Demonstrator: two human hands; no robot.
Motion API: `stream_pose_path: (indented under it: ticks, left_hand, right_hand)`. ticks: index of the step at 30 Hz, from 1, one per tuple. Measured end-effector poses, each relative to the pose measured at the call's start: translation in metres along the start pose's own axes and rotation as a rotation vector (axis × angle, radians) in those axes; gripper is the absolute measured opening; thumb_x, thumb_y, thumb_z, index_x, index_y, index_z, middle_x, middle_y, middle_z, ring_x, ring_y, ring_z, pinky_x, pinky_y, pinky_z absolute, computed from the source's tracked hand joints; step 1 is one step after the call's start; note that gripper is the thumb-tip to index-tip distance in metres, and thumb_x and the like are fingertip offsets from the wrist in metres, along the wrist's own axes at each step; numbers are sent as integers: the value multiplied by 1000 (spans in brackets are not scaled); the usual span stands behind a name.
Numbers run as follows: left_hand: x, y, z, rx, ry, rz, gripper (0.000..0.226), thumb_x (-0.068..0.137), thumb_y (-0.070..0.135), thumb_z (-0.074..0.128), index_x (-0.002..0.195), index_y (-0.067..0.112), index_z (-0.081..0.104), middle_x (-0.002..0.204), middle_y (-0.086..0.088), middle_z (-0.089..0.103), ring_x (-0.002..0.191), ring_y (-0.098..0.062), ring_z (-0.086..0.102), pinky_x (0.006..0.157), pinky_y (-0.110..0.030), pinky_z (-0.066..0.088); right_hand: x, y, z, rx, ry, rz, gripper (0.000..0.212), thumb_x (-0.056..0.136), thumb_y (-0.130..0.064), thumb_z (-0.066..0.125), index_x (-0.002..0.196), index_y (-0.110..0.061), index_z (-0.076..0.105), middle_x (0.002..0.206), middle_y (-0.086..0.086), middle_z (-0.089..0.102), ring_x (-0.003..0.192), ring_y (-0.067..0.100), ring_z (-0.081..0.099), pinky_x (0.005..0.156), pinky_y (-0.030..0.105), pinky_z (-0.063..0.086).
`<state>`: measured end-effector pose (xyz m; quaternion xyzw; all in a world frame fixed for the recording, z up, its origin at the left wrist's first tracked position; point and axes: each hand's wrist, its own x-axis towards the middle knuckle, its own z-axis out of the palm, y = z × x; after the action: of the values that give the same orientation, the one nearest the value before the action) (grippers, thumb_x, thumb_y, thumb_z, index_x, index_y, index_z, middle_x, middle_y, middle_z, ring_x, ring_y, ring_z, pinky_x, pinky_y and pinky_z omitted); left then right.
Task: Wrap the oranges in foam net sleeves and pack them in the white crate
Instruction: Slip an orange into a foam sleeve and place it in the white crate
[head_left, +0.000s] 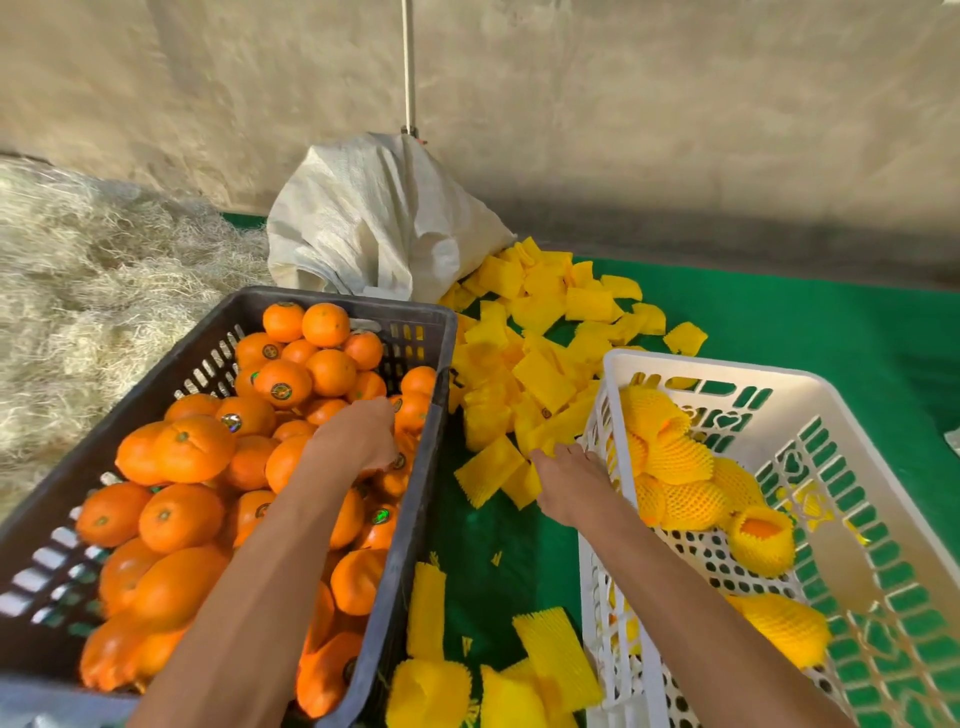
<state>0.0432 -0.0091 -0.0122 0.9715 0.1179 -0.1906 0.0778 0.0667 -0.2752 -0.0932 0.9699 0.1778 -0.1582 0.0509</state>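
left hand (358, 441) fingers curled on oranges (280, 384) | right hand (569, 480) fingers hidden, reaching yellow sleeves (540, 379) | white crate (841, 395): about six wrapped

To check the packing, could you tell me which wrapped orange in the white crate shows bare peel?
The wrapped orange lying mid-crate: its sleeve gapes open, exposing peel.

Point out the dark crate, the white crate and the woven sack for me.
dark crate (415, 467), head view, on its right wall.
white crate (727, 366), head view, on its far rim.
woven sack (363, 218), head view, on its crumpled middle.
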Motion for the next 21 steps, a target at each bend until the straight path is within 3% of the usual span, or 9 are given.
stream_pose_path:
  ticks: [2, 4, 6, 8, 10, 12, 14, 17, 21]
  left_hand:
    - [-1, 2, -3, -147, 198, 31, 21, 93, 15, 65, 109, 2, 63, 100, -11, 63, 100, -33, 64, 73, -41, 51]
    - [-1, 10, -4, -382, 452, 80, 24, 99, 25, 64, 106, 2, 63, 103, -19, 66, 104, -39, 63, 82, -47, 53]
    - [-5, 23, 0, -617, 690, 160, 40, 103, 32, 62, 128, 0, 62, 123, -21, 66, 120, -38, 59, 97, -45, 50]
    - [-11, 40, 3, -907, 811, 220, 52, 104, 41, 58, 141, 5, 57, 135, -11, 64, 129, -24, 57, 106, -36, 47]
    - [-16, 61, 5, -1315, 720, 243, 46, 104, 46, 55, 135, 14, 64, 127, 1, 68, 118, -13, 65, 99, -35, 57]
    - [-21, 81, 5, -1756, 421, 218, 36, 104, 47, 53, 121, 19, 67, 120, -1, 67, 111, -19, 70, 84, -42, 64]
    - [-23, 95, 4, -2038, 160, 163, 27, 104, 46, 53, 113, 22, 62, 123, -7, 63, 113, -28, 69, 82, -46, 63]
    - [-25, 104, 10, -2154, -19, 149, 24, 104, 42, 55, 117, 23, 57, 131, -12, 60, 122, -34, 64, 90, -49, 61]
    - [-23, 103, 14, -2077, -24, 159, 49, 99, 34, 66, 137, 6, 56, 139, -13, 61, 125, -29, 63, 101, -49, 56]
  right_hand:
    - [10, -5, 1, -8, -65, -20, 59, 100, -26, 61, 153, -17, 36, 146, 18, 46, 139, 38, 39, 112, 48, 36]
    - [21, -11, 0, 59, -78, -29, 56, 101, -25, 60, 151, -15, 39, 145, 16, 47, 136, 37, 44, 109, 48, 42]
    - [33, -16, 1, 164, -54, -19, 48, 100, -22, 59, 144, -9, 45, 141, 14, 50, 129, 35, 52, 103, 45, 48]
    - [42, -21, 4, 249, -24, 1, 44, 99, -21, 60, 139, -8, 48, 140, 15, 52, 125, 37, 55, 100, 44, 50]
    - [50, -24, 11, 317, -34, 24, 51, 99, -23, 62, 144, -9, 44, 145, 17, 47, 128, 38, 53, 103, 46, 48]
    - [57, -25, 18, 371, -78, 63, 57, 100, -25, 60, 151, -10, 38, 151, 16, 41, 135, 37, 48, 108, 45, 45]
    - [64, -24, 23, 383, -131, 64, 56, 103, -29, 55, 153, -13, 37, 154, 13, 40, 141, 34, 42, 113, 45, 41]
    - [69, -27, 27, 490, -115, 71, 48, 103, -25, 56, 149, -12, 46, 150, 13, 49, 138, 32, 47, 113, 42, 41]
    - [70, -35, 29, 802, -80, 142, 59, 94, -21, 71, 147, -8, 47, 143, 15, 56, 122, 24, 57, 105, 35, 45]
